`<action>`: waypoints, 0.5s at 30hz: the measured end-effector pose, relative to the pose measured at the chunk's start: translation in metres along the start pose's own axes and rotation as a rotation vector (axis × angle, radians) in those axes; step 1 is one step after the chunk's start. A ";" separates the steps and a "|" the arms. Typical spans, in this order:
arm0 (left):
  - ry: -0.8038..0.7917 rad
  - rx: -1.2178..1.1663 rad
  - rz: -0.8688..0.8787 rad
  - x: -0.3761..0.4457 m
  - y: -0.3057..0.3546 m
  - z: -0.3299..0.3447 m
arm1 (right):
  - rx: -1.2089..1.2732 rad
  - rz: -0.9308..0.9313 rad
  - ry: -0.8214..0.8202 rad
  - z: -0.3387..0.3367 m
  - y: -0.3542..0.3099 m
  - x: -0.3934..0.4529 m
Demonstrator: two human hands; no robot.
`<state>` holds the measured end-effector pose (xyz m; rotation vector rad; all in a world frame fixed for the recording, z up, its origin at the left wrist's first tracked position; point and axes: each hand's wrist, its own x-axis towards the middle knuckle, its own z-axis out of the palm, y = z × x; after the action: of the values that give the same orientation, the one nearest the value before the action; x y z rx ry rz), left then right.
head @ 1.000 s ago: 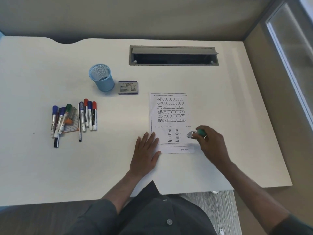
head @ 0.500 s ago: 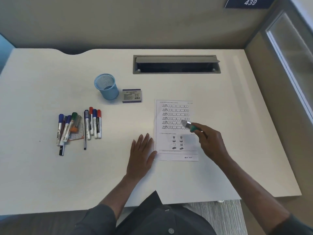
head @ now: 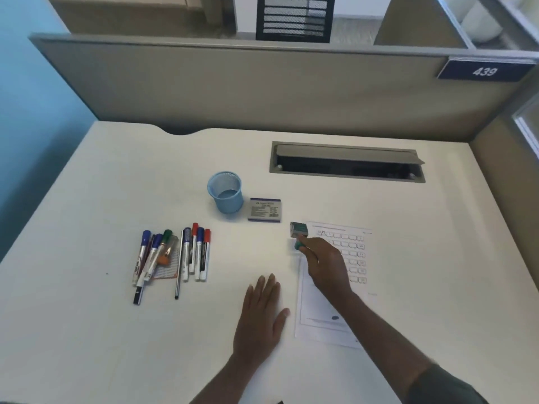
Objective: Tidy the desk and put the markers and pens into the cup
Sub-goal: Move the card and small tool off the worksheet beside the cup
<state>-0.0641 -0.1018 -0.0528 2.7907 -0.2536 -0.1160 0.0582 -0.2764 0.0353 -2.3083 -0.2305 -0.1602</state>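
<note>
My right hand (head: 323,266) grips a green-capped marker (head: 299,236), its white barrel pointing up and away, over the top left corner of a printed worksheet (head: 335,301). The marker is to the right of a light blue mesh cup (head: 225,192), which stands upright and looks empty. My left hand (head: 259,319) rests flat on the white desk (head: 87,330), fingers straight, just left of the sheet. Several markers and pens (head: 175,258) with blue, red and green caps lie side by side at the left, partly on a small card.
A flat board eraser with a label (head: 264,209) lies just right of the cup. A grey cable slot with an open flap (head: 347,161) is set into the desk behind. A partition wall (head: 262,91) closes the far edge.
My right hand has carried the green-capped marker up and leftward across the worksheet towards the cup. My left hand has stayed flat on the desk. The camera has tilted upward.
</note>
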 end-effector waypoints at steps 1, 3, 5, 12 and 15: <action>0.001 -0.001 0.001 0.000 0.000 0.001 | -0.022 -0.020 0.010 0.011 0.000 0.010; 0.003 -0.003 0.007 0.000 -0.001 0.004 | -0.069 -0.042 0.026 0.032 0.001 0.029; 0.008 0.004 0.011 -0.001 -0.001 0.005 | -0.115 -0.083 0.043 0.049 0.001 0.047; 0.060 0.008 0.027 0.000 -0.001 0.004 | -0.284 -0.165 0.046 0.081 0.006 0.076; 0.058 0.010 0.034 -0.001 -0.002 0.006 | -0.320 -0.186 0.072 0.084 0.007 0.077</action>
<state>-0.0658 -0.1019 -0.0589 2.7936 -0.2884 -0.0251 0.1382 -0.2101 -0.0125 -2.5895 -0.4077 -0.3986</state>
